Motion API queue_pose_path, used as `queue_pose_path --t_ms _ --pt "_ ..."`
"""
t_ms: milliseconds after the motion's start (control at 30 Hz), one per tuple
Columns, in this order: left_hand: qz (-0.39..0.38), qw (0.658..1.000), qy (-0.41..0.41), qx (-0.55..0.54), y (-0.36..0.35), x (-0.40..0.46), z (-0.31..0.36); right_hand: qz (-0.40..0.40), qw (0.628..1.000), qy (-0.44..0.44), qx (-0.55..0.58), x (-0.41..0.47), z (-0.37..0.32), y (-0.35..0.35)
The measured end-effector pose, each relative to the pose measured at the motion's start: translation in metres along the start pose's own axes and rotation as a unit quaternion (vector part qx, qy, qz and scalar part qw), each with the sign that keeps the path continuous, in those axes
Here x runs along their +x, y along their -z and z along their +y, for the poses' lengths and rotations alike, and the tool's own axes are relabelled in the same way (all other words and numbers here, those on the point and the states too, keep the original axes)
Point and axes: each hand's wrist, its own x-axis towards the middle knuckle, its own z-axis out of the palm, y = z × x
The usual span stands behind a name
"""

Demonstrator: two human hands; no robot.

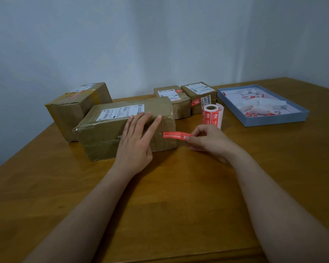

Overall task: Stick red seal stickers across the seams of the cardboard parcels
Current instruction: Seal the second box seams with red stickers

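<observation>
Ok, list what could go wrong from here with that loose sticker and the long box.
The right hand pinches the red sticker by one end only, so its free length may curl or land crooked on the long parcel.

The left hand lies flat on that parcel's near face with straight fingers, so the box might slide on the table when pressed.

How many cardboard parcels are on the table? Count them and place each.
4. A long parcel lies nearest, under the left hand. A big one sits behind it on the left. Two small ones stand side by side by the wall. None seems hidden.
</observation>
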Motion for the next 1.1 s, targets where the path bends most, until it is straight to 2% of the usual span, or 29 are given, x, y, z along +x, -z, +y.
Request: queue_pose_path --t_ms 500,733,867,933,1100 --pt "0.012 1.000 -0.007 0.005 -0.003 0.000 -0.001 -0.059 0.998 0.007 0.012 -0.004 -0.003 0.005" --pt "0.033 0.999 -0.002 -0.018 -0.005 -0.005 -0.004 -0.034 0.998 0.038 0.045 -0.006 -0.003 0.004" --pt "0.133 0.989 0.060 -0.023 0.001 -0.009 -0.010 -0.039 0.996 0.064 0.050 -0.006 -0.003 -0.006" --pt "0.176 0.978 0.108 -0.029 0.005 -0.015 -0.017 -0.031 0.995 0.092 0.007 -0.006 -0.001 -0.015" --pt "0.205 0.957 0.202 -0.047 0.015 -0.037 -0.038 -0.010 0.991 0.115 -0.075 -0.003 0.007 -0.029"
